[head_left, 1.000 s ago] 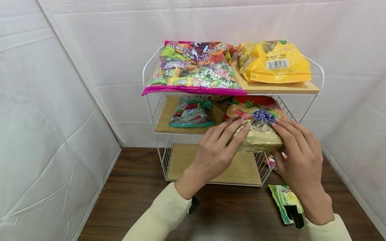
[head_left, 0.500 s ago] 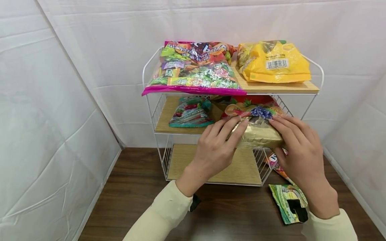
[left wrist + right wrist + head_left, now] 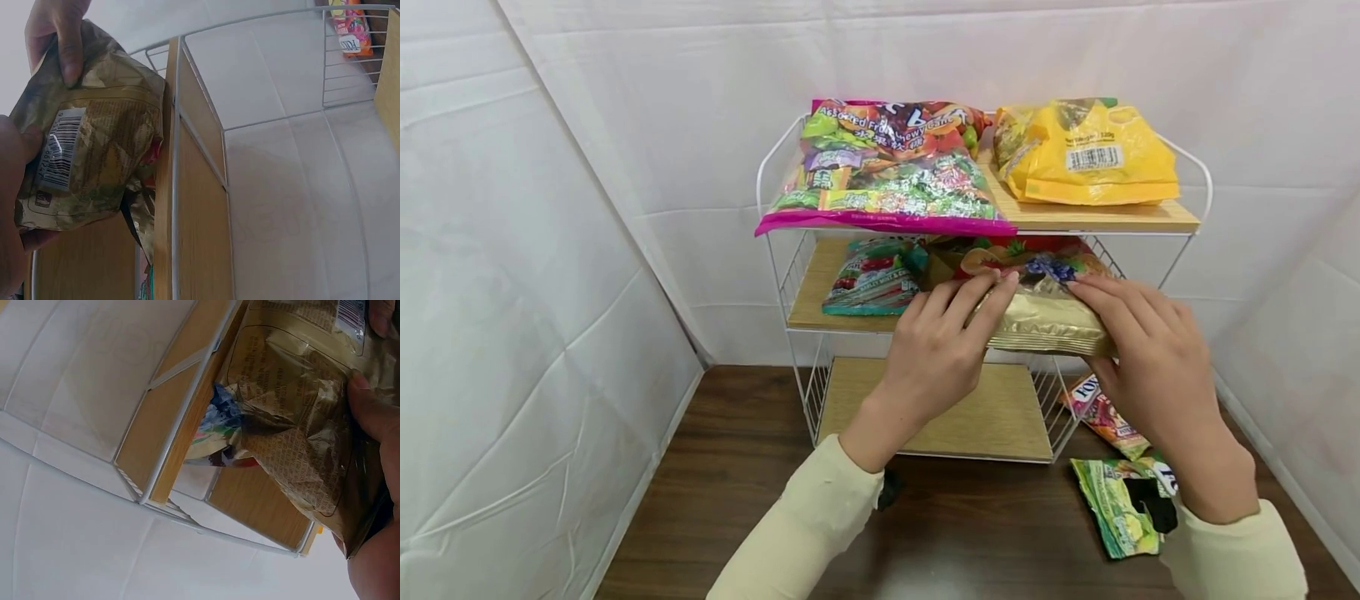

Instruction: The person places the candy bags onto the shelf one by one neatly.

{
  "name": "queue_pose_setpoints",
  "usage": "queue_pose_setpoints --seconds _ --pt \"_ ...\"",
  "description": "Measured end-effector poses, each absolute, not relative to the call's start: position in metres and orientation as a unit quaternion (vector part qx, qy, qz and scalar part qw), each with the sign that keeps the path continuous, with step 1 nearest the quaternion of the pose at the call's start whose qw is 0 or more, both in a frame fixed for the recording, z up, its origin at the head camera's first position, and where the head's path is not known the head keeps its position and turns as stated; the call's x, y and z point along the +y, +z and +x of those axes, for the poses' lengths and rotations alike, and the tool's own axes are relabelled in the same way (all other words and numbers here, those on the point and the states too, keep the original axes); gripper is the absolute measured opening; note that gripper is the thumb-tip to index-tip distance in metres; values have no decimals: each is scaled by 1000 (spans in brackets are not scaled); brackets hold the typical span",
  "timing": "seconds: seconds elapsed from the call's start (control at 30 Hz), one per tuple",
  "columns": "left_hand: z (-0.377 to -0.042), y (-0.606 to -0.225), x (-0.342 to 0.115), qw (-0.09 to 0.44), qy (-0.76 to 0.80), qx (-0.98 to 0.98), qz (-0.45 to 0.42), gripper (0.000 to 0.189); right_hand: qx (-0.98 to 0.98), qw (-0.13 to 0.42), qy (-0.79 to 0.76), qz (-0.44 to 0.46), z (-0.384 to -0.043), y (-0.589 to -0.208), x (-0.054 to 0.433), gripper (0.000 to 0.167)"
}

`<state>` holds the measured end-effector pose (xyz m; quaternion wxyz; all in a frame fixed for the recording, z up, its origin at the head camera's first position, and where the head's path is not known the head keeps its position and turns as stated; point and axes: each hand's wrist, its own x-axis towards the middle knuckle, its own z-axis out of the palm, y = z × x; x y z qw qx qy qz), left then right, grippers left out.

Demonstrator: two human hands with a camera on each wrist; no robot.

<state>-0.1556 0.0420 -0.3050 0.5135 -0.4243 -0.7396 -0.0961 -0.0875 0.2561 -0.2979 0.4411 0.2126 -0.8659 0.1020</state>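
Both hands hold a gold candy bag (image 3: 1047, 325) with fruit pictures at the right front of the middle shelf, its back part under the top board. My left hand (image 3: 934, 357) grips its left side, fingers on top. My right hand (image 3: 1157, 358) grips the right side. In the left wrist view the bag's barcoded underside (image 3: 103, 140) shows, with both thumbs pressed against it. The right wrist view has the crinkled gold underside (image 3: 290, 419) beside the shelf's front edge. To the left on that shelf sits a teal candy bag (image 3: 874, 279).
A white wire rack with wooden shelves stands against white cloth. Its top board carries a pink-edged candy bag (image 3: 887, 179) and a yellow bag (image 3: 1090, 158). Below is the bottom shelf (image 3: 985, 412). A pink packet (image 3: 1105, 417) and a green packet (image 3: 1116, 508) lie on the dark table at right.
The gold bag has moved slightly back and up into the middle shelf, both hands going with it. My right forearm has shifted right, showing more of the pink packet.
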Motion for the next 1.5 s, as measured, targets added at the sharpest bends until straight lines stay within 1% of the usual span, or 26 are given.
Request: queue_pose_setpoints --seconds 0.1,0.4,0.57,0.67,0.8,1.03,1.3,1.4,1.5 --pt "-158 -304 44 515 -96 -742 -418 35 -862 449 100 212 -90 -296 256 76" --pt "-165 -304 45 525 -103 -744 -399 38 -813 521 129 224 -103 -297 252 67" --pt "-166 -305 46 527 -109 -744 -397 37 -790 552 151 219 -107 -302 250 56" --pt "-167 -304 47 531 -112 -741 -395 34 -781 566 154 216 -109 -304 250 54" --pt "-169 -301 49 538 -113 -737 -393 28 -779 571 154 209 -111 -304 250 54" --pt "-172 -296 51 544 -116 -733 -392 24 -772 581 161 201 -113 -300 246 47" --pt "-180 -299 49 516 -136 -751 -388 26 -785 563 154 208 -122 -305 245 39" --pt "-179 -303 49 508 -128 -756 -393 25 -786 559 156 211 -122 -312 247 41" --pt "-177 -306 49 507 -126 -754 -398 25 -788 557 158 212 -120 -317 249 46"
